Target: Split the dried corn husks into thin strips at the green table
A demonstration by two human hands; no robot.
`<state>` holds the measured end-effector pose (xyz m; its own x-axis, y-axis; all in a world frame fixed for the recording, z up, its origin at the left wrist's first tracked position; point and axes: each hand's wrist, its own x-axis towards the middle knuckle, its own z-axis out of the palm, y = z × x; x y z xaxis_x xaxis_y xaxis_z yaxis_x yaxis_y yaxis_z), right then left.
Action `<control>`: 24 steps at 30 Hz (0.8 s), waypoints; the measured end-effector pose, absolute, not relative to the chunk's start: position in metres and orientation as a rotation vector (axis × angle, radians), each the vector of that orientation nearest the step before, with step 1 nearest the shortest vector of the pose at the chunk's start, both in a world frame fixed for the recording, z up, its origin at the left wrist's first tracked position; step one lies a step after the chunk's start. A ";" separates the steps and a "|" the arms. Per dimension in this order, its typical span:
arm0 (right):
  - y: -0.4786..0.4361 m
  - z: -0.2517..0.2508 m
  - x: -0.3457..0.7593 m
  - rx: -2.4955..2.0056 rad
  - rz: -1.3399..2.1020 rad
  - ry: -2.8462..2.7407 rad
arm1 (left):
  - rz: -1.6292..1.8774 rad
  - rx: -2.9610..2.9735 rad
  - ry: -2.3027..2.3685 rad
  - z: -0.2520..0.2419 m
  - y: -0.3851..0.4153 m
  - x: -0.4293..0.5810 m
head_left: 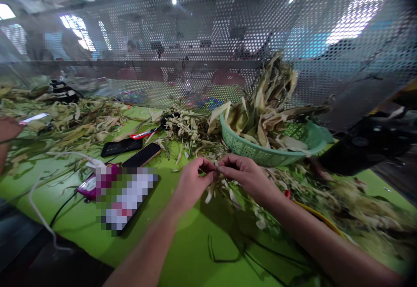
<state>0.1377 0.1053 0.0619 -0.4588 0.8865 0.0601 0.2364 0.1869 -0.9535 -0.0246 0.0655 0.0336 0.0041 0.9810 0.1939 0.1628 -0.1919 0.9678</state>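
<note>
My left hand [195, 178] and my right hand [241, 171] meet over the green table, thumbs and forefingers pinched together at almost the same spot. Between the fingertips is a thin dried plant sprig, mostly covered by the fingers. Pale, petal-like pieces [233, 199] show just below the fingers; whether all belong to the sprig I cannot tell. Right behind my hands stands a pale green plastic basket [260, 153] holding dried corn husks [265, 121]. To its left lies a heap of small dried plant stems [189, 126].
Left of my hands lie phones [142, 155], a red cutter knife [143, 135], a purple device [89, 187] with cables and a blurred-out screen. More husks [71, 121] cover the far left. Corn silk [365, 208] lies right, near a black device [361, 143]. Perforated metal panel [195, 39] behind; another person's hand [8, 130] at left.
</note>
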 end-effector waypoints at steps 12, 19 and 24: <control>0.107 0.060 0.140 -1.034 1.331 -1.813 | 1.461 1.500 1.244 0.040 0.063 -0.025; 0.114 0.066 0.149 -1.081 1.244 -1.897 | 1.500 0.906 1.111 0.032 0.068 -0.029; 0.106 0.072 0.146 -0.869 1.308 -1.787 | 1.480 0.677 0.929 0.032 0.068 -0.026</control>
<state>0.1461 0.1063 0.0719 -0.4932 0.8526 0.1727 0.0929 0.2489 -0.9641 -0.0263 0.0679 0.0315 -0.1291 0.9863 -0.1025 -0.5208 0.0205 0.8534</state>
